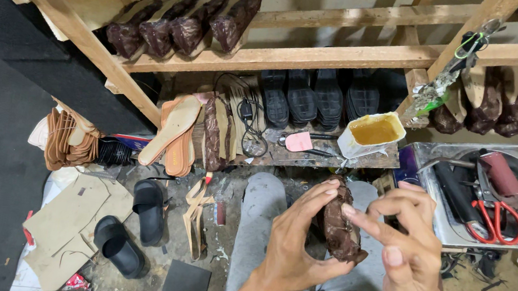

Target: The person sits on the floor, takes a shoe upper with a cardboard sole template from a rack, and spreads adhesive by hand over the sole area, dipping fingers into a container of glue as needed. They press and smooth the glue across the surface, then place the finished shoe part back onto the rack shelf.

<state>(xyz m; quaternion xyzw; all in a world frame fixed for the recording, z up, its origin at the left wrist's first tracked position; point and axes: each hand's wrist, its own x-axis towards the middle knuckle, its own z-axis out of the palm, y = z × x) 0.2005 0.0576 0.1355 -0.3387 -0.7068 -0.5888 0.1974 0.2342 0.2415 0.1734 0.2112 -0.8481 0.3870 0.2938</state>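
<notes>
both hands (350, 249) and forearms are bare, without sleeves or rings, above light grey trousers (257, 227).

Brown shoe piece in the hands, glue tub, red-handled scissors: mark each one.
brown shoe piece (340, 232): head view, on its glossy brown side between the hands.
glue tub (374, 131): head view, on the amber glue inside the white tub.
red-handled scissors (497, 226): head view, on the red handle loops.
</notes>
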